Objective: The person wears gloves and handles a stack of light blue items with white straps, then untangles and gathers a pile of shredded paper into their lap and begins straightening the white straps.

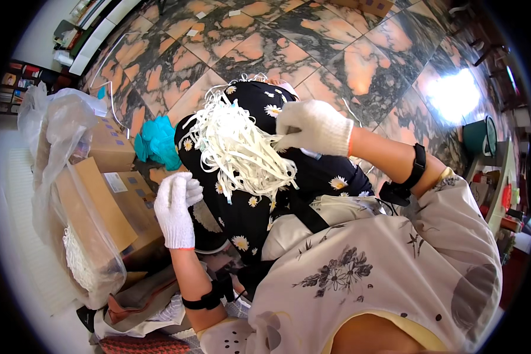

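Note:
A tangled bundle of thin white straps (243, 150) lies across my lap, over black trousers (243, 221) with a daisy print. My right hand (314, 128), in a white knitted glove, is at the bundle's right side. Its thumb and fingers curl toward the straps, and I cannot tell whether a strap is pinched between them. Left of the bundle, my left hand (177, 210) in a matching glove is raised, its fingers bent inward and apart from the straps. Whether it holds something thin cannot be seen.
Left of me stand cardboard boxes (135, 199), partly under a clear plastic bag (62, 119) with more white straps (77, 261). A turquoise bundle (159, 141) lies by my knee. A green bucket (478, 135) stands at right on the marble-patterned floor (256, 53).

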The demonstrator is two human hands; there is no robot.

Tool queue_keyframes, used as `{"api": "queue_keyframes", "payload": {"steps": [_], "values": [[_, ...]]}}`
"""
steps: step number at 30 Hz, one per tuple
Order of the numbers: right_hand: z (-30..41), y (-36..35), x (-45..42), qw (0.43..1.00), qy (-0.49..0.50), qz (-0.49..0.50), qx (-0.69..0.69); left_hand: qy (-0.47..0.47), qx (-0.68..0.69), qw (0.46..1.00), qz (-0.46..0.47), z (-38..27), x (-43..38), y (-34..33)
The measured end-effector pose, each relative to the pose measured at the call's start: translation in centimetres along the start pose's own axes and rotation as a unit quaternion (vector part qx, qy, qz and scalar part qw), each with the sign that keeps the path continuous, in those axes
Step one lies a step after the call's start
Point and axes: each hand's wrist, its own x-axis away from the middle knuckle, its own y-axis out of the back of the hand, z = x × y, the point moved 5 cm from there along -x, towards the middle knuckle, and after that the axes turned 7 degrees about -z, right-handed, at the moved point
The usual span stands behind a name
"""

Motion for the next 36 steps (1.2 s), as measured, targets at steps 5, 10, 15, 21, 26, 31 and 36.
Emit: {"api": "queue_keyframes", "payload": {"steps": [5, 10, 15, 21, 26, 31, 36], "values": [[2.9, 3.5, 0.6, 0.991, -0.059, 0.027, -0.118, -0.103, -0.047, 0.99, 0.088, -4.6, 1.3, -2.7], [8.0, 6.6, 0.3, 0.989, 0.054, -0.001, -0.137, -0.368, -0.145, 0.89, 0.226, -12.2, 4.5, -8.7], [11.7, 9.8, 0.0, 0.99, 0.044, 0.011, -0.134, -0.234, -0.105, 0.9, 0.352, -13.1, 5.6, -12.2], [6.7, 9.7, 0.1, 0.91, -0.135, 0.042, -0.39, -0.082, -0.01, 0.914, 0.397, -9.3, 5.6, -11.1], [4.6, 6.4, 0.1, 0.826, -0.159, -0.015, -0.54, 0.011, 0.032, 0.927, 0.373, -7.1, 5.1, -10.5], [3.9, 6.1, -0.4, 0.712, -0.115, 0.034, -0.692, 0.001, 0.045, 0.897, 0.439, -6.5, 5.6, -11.2], [-0.3, 12.6, -2.1, 0.819, -0.141, -0.193, -0.521, 0.02, -0.003, 0.872, 0.489, -5.7, 5.9, -10.5]]}}
